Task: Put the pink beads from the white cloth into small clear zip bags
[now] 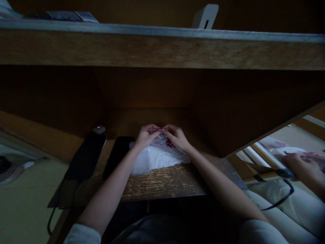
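Note:
My left hand [146, 136] and my right hand [177, 136] meet over the desk, thumbs and fingers pinched close together. Between them is a small clear plastic bag [163, 137] with a pinkish strip along its top; the dim light hides its details. Small pink-and-black pieces [170, 143] show just beside my right fingers, and I cannot tell whether they lie inside the bag. Under both hands a crumpled white plastic bag [165, 158] is spread on the worn wooden desk [162, 184].
Left of my forearm lie a black phone-like slab [115, 154], a larger black device [87, 157] with a cable, and a pale mouse-like object [99, 129]. A wooden shelf [162, 51] crosses overhead. At right, another person's hand [304, 167] works beside a side panel.

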### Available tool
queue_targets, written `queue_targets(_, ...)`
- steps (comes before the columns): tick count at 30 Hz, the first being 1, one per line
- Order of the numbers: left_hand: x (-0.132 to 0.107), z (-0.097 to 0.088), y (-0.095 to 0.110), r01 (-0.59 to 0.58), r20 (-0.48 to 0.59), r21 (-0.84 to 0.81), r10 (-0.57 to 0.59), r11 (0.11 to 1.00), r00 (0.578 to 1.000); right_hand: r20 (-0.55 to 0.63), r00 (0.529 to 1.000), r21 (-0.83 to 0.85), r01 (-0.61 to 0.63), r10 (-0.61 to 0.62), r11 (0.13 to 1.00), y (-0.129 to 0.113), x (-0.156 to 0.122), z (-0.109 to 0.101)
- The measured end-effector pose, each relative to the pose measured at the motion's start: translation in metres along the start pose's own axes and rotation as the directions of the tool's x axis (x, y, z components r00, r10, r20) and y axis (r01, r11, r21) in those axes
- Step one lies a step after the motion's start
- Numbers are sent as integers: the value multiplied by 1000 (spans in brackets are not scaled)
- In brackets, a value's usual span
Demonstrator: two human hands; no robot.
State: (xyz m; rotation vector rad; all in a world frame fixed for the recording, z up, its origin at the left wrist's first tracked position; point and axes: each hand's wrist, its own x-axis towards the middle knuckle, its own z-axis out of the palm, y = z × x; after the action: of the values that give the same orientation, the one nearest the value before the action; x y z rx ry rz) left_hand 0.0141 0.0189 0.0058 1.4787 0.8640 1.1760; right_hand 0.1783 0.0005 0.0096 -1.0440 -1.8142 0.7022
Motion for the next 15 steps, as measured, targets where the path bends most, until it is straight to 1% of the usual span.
queue_targets(4,1,0,-4,-3,-7,-10,3,1000,1000,-3,1000,-55,20,-20,998,-1,0,-3)
queue_targets(10,3,-3,-7,-40,-78,-69,35,997,996,-70,998,-66,1,-5,998,-2,1,-7)
queue_targets(15,2,-5,-4,-75,-116,-11,73,997,991,-45,999,-28,-6,5,1000,-2,2,-7)
